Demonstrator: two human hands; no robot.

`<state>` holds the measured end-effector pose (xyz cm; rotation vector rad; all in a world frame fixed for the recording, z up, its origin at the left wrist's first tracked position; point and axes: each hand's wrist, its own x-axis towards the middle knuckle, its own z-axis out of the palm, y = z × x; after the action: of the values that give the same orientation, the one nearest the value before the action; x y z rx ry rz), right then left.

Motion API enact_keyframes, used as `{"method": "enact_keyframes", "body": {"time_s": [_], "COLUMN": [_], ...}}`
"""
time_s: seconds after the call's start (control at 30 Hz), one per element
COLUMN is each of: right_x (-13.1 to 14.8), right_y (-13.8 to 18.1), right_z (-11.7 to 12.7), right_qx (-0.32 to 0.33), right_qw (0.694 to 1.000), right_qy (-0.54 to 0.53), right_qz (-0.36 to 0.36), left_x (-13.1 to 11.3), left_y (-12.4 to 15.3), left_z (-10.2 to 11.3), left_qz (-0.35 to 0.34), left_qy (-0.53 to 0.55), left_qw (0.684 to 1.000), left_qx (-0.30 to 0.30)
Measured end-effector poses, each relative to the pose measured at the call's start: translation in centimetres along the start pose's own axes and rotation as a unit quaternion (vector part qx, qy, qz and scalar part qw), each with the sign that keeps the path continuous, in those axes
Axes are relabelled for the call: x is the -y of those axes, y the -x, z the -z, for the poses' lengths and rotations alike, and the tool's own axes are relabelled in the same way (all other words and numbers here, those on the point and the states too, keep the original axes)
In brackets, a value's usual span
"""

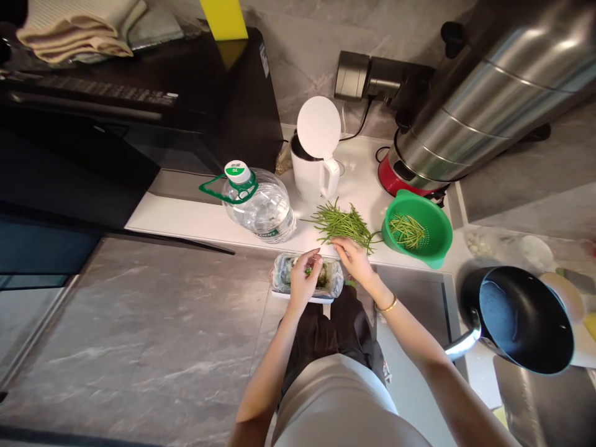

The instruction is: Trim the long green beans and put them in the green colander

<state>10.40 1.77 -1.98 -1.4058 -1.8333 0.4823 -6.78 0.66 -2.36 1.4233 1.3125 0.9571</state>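
A pile of long green beans (341,225) lies on the white counter (186,218). My right hand (354,259) rests at the pile's near edge, fingers touching the beans. My left hand (305,277) hovers over a small bin lined with a plastic bag (333,280) on the floor and pinches a small green bean piece. A green colander (428,245) with several beans in it stands to the right of the pile.
A clear 5L water bottle (261,208) stands left of the beans. Behind them is a white kettle (314,164) with its lid up. A large steel pot (475,112) stands at the back right, a black pan (524,320) at the right, and a black oven (139,105) at the left.
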Motion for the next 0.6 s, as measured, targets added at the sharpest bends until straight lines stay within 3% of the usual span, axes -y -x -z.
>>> {"method": "enact_keyframes", "body": {"time_s": [0.17, 0.33, 0.47, 0.6], "right_x": [2.3, 2.7, 3.2, 3.6], "right_y": [3.9, 6.2, 6.9, 7.6], "right_z": [0.6, 0.7, 0.7, 0.2], "right_qx": [0.038, 0.064, 0.09, 0.049], "right_qw": [0.998, 0.998, 0.996, 0.995], "right_qy": [-0.036, -0.011, -0.024, -0.068], "right_qz": [-0.027, -0.026, -0.012, -0.052], "left_x": [-3.3, -2.3, -0.9, -0.1], "left_y": [0.1, 0.9, 1.3, 1.4], "left_z": [1.1, 1.1, 0.9, 0.7], "left_qz": [0.007, 0.075, 0.153, 0.213], "left_qy": [-0.046, -0.058, 0.031, 0.168], "left_qw": [0.995, 0.979, 0.962, 0.928], "left_qx": [0.085, 0.179, 0.223, 0.255]}}
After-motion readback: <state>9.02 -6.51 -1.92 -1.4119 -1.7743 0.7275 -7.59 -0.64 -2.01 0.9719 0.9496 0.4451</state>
